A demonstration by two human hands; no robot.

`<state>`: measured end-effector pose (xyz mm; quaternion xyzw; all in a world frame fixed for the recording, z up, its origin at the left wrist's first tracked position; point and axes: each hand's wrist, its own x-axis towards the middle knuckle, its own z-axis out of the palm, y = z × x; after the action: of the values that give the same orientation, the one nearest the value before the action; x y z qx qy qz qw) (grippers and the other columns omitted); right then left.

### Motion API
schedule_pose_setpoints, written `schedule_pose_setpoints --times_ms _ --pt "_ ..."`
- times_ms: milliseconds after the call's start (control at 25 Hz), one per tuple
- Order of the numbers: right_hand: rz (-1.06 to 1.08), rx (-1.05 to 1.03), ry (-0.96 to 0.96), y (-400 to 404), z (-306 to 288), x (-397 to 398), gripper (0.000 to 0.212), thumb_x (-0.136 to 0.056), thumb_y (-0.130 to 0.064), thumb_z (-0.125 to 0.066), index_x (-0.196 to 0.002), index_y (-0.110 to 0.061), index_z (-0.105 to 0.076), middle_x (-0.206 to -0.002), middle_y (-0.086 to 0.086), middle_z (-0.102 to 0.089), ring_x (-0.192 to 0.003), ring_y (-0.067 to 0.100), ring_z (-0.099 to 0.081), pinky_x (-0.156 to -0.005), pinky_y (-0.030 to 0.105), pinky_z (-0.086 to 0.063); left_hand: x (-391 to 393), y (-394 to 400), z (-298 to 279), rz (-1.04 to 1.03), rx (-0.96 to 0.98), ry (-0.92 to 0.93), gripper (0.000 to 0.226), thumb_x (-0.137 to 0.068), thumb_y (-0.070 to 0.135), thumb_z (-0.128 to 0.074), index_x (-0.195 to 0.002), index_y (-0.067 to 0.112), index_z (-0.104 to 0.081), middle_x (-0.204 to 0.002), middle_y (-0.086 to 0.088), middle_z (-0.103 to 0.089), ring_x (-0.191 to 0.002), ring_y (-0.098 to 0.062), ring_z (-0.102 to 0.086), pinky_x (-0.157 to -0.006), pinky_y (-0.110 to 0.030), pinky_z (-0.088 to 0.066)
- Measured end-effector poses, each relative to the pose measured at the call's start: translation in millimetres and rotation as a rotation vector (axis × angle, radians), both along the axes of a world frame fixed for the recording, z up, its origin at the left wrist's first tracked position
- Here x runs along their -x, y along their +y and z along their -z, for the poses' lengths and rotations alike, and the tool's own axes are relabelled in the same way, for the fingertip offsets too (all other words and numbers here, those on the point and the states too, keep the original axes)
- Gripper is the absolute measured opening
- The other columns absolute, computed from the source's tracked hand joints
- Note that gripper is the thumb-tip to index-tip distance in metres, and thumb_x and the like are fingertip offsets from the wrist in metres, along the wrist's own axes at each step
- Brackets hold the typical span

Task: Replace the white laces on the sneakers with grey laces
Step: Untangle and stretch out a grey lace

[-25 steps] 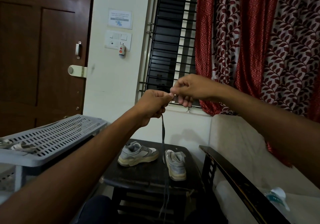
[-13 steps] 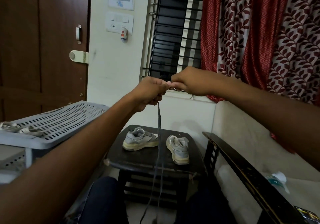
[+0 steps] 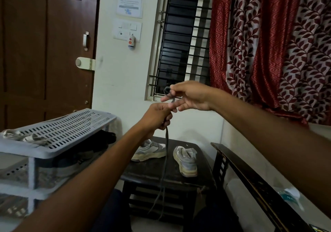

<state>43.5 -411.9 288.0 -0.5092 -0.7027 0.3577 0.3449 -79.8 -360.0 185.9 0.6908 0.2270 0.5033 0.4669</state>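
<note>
A grey lace point(image 3: 165, 153) hangs from my hands down past the front of the dark wooden stool point(image 3: 155, 173). My left hand point(image 3: 156, 118) grips the lace in a fist. Just above it, my right hand point(image 3: 188, 96) pinches a small loop of the same lace between thumb and fingers. Two grey-and-white sneakers stand on the stool without laces: one point(image 3: 149, 150) lies sideways on the left, the other point(image 3: 186, 161) points toward me on the right. Pale laces point(image 3: 25, 136) lie on the grey rack at the left.
A grey slotted plastic shoe rack point(image 3: 59, 133) stands at the left with shoes on its lower shelves. A dark wooden sofa arm point(image 3: 250, 183) and pale cushion are at the right. Behind are a brown door, a barred window and red patterned curtains.
My hands have come apart a little: the right hand has drawn up a loop of the grey lace while the left has dropped slightly below it. The camera has tilted.
</note>
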Motion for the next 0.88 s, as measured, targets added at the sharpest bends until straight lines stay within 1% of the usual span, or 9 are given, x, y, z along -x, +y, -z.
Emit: schedule_pose_setpoints --times_ms 80,160,280,360,440,520,640,760,880 --pt "-0.034 0.04 0.099 1.8 -0.9 2.6 0.035 -0.105 -0.022 -0.032 -0.072 -0.013 -0.043 -0.073 0.006 -0.061 -0.058 0.018 -0.06 -0.05 0.027 -0.053 1.1 -0.6 3.5 0.018 0.009 -0.005 0.036 -0.105 0.029 -0.041 -0.074 0.018 -0.056 -0.054 0.006 -0.041 -0.046 -0.009 -0.035 -0.042 -0.018 -0.026" --pt "0.045 -0.131 0.054 7.8 -16.6 2.9 0.035 -0.104 -0.019 -0.03 -0.071 -0.014 -0.041 -0.058 0.001 -0.048 -0.054 0.018 -0.052 -0.059 0.036 -0.056 5.1 2.9 17.4 0.045 0.066 -0.044 0.033 -0.106 0.028 -0.038 -0.079 0.017 -0.055 -0.056 0.004 -0.038 -0.045 -0.009 -0.034 -0.041 -0.017 -0.026" --pt "0.252 -0.729 -0.722 10.9 -31.4 -1.8 0.03 -0.102 -0.02 -0.035 -0.076 -0.012 -0.049 -0.068 0.001 -0.053 -0.068 0.022 -0.057 -0.072 0.04 -0.051 8.9 7.3 36.5 0.049 0.109 -0.041 0.033 -0.106 0.028 -0.036 -0.081 0.016 -0.054 -0.056 0.004 -0.038 -0.047 -0.01 -0.033 -0.042 -0.018 -0.027" --pt "0.146 -0.752 -1.042 15.3 -14.1 1.0 0.028 -0.102 -0.024 -0.038 -0.091 -0.007 -0.057 -0.087 0.006 -0.059 -0.083 0.024 -0.057 -0.076 0.038 -0.048 6.4 6.6 34.5 0.029 0.098 -0.022 0.034 -0.106 0.027 -0.036 -0.081 0.016 -0.055 -0.056 0.004 -0.039 -0.047 -0.01 -0.034 -0.045 -0.018 -0.026" --pt "0.021 -0.636 -1.184 21.8 12.2 1.1 0.03 -0.103 -0.028 -0.037 -0.103 -0.01 -0.06 -0.099 0.006 -0.063 -0.093 0.022 -0.058 -0.086 0.041 -0.047 4.1 4.8 26.6 0.01 0.066 0.006 0.034 -0.107 0.025 -0.035 -0.08 0.016 -0.055 -0.055 0.005 -0.04 -0.047 -0.01 -0.036 -0.046 -0.02 -0.027" --pt "-0.058 -0.543 -1.212 25.1 31.5 -4.6 0.032 -0.103 -0.034 -0.035 -0.094 -0.02 -0.062 -0.091 -0.005 -0.064 -0.09 0.015 -0.057 -0.089 0.038 -0.046 6.1 4.2 23.0 0.014 0.022 0.055 0.034 -0.106 0.021 -0.034 -0.08 0.015 -0.056 -0.053 0.005 -0.041 -0.046 -0.01 -0.037 -0.046 -0.02 -0.027" --pt "-0.083 -0.426 -1.254 21.8 30.5 -11.5 0.043 -0.101 -0.045 -0.036 -0.072 -0.024 -0.06 -0.076 -0.003 -0.063 -0.073 0.011 -0.056 -0.075 0.031 -0.045 15.5 7.6 30.8 0.056 0.028 0.061 0.034 -0.106 0.021 -0.036 -0.078 0.016 -0.055 -0.054 0.004 -0.039 -0.046 -0.01 -0.035 -0.045 -0.019 -0.026" --pt "0.042 -0.506 -1.278 24.0 5.8 -31.1 0.042 -0.099 -0.041 -0.044 -0.088 -0.01 -0.069 -0.084 0.006 -0.067 -0.078 0.018 -0.059 -0.076 0.034 -0.048 23.5 15.9 43.1 0.127 0.09 -0.003 0.034 -0.106 0.025 -0.035 -0.078 0.017 -0.053 -0.056 0.004 -0.036 -0.047 -0.01 -0.033 -0.042 -0.017 -0.026" --pt "0.253 -0.68 -1.231 28.5 -24.4 -58.9 0.04 -0.098 -0.044 -0.045 -0.095 -0.011 -0.067 -0.089 0.006 -0.065 -0.088 0.024 -0.061 -0.081 0.043 -0.05 24.7 19.8 51.9 0.175 0.11 -0.003 0.034 -0.106 0.026 -0.035 -0.079 0.016 -0.052 -0.056 0.004 -0.035 -0.046 -0.009 -0.032 -0.042 -0.017 -0.027"
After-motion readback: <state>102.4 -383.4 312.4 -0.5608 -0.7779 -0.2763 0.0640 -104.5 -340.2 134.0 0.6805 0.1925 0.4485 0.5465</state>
